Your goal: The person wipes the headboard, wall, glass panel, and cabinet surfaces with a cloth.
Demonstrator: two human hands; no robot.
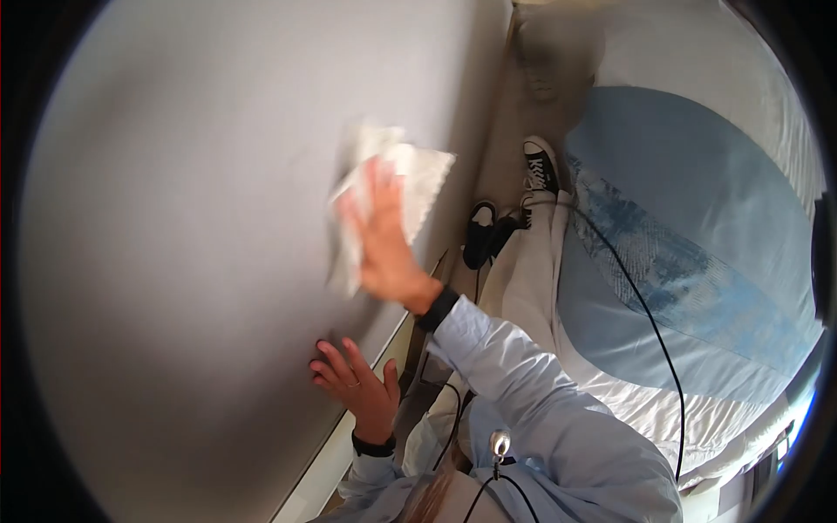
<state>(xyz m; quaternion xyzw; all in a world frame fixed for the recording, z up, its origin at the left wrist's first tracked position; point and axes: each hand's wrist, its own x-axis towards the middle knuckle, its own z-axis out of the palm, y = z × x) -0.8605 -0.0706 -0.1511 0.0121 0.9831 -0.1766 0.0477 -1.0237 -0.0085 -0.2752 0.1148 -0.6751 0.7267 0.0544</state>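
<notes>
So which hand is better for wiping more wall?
Probably the right hand: it has the cloth under it against the wall. The left hand has no cloth.

Right arm (532, 375) extends forward and across toward the person's left. Right hand (384, 248) lies flat, fingers outstretched, slightly blurred to my eye. Left hand (364, 394) sits nearer the torso, raised from its wrist (375, 438), fingers spread and slightly bent, thumb apart.
</notes>
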